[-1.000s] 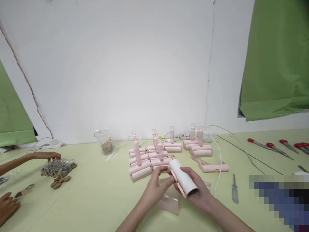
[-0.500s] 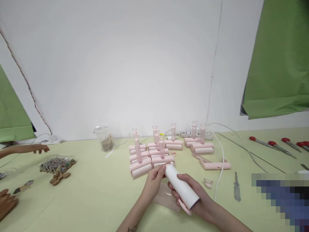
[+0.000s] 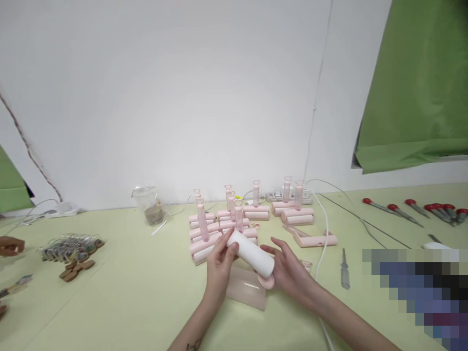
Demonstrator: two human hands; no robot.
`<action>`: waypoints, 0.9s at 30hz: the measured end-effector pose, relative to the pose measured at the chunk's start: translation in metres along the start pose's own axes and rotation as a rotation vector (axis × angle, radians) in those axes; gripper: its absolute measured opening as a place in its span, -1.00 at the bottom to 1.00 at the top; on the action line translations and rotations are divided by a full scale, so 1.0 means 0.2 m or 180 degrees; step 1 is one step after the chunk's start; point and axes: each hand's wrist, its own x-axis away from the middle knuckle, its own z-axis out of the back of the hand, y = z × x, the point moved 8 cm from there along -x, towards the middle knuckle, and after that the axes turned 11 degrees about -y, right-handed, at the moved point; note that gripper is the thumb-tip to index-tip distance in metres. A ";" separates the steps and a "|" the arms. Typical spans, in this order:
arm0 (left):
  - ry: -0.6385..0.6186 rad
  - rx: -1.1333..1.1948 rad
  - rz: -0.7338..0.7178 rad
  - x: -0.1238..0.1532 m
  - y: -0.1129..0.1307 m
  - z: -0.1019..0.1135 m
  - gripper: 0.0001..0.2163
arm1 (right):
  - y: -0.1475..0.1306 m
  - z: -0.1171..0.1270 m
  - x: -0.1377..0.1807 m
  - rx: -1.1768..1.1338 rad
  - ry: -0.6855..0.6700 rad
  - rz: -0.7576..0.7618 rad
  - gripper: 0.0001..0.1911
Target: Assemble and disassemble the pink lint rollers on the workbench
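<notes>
White roll (image 3: 251,253) held slantwise above the table (image 3: 135,287).
The left hand (image 3: 220,258) grips its far-left end between thumb and fingers, apparently bearing the weight; the right hand (image 3: 294,275) spreads loose by the near end, contact unclear. Pink rollers (image 3: 298,216) cluster farther off, probably leaving elbow room.

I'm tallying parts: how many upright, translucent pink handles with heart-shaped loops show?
8 handles: two leftmost, three next, one right of them, two rightmost; more may be hidden.
</notes>
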 end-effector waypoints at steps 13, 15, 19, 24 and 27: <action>-0.0341 -0.1641 -0.1616 0.13 0.10 -0.16 -0.59 | -0.05 0.14 -0.04 -0.0622 0.0494 0.0655 -0.93; -0.0381 -0.1723 -0.1735 0.14 0.10 -0.18 -0.57 | -0.05 0.14 -0.05 -0.0748 0.0400 0.0551 -0.90; -0.0142 -0.1577 -0.1510 0.13 0.07 -0.13 -0.60 | -0.05 0.12 -0.05 -0.1182 0.0157 0.0414 -0.84; 0.0145 -0.0926 -0.0995 0.12 0.02 -0.08 -0.67 | -0.01 0.09 -0.07 -0.1440 0.0012 0.0151 -0.82; 0.0182 -0.0683 -0.0969 0.12 0.01 -0.08 -0.69 | -0.01 0.10 -0.08 -0.1470 0.0042 0.0224 -0.77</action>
